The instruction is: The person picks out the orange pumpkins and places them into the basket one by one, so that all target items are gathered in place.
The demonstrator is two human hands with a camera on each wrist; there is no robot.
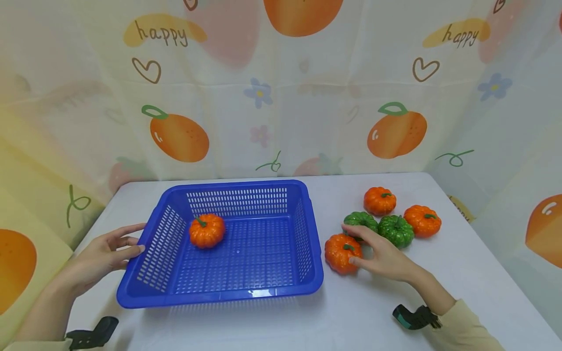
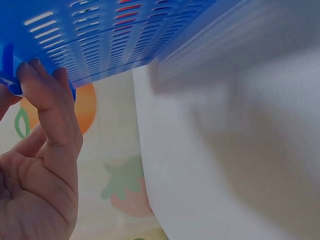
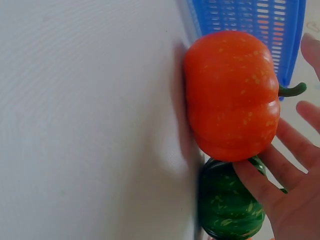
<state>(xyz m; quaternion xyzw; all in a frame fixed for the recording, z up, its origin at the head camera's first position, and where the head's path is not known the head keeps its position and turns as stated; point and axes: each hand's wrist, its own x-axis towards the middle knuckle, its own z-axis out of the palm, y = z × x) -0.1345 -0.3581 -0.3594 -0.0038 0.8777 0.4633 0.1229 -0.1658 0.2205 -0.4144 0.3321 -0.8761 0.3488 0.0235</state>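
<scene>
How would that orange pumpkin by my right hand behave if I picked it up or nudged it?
The orange pumpkin looks stiff, its ribbed skin showing no obvious dents. Its shiny surface might feel slightly slippery to the right hand. Nudged, it could roll or rock, given its rounded sides.

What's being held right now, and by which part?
The left hand holds the blue basket by its left rim; the right hand, open at an orange pumpkin, shows no closed grip.

My sleeves [image 1: 467, 329]: pale beige | black wrist device [image 1: 104, 329] beside each sleeve | right device [image 1: 419, 318]: teal patch [image 1: 403, 320], end away from sleeve
</scene>
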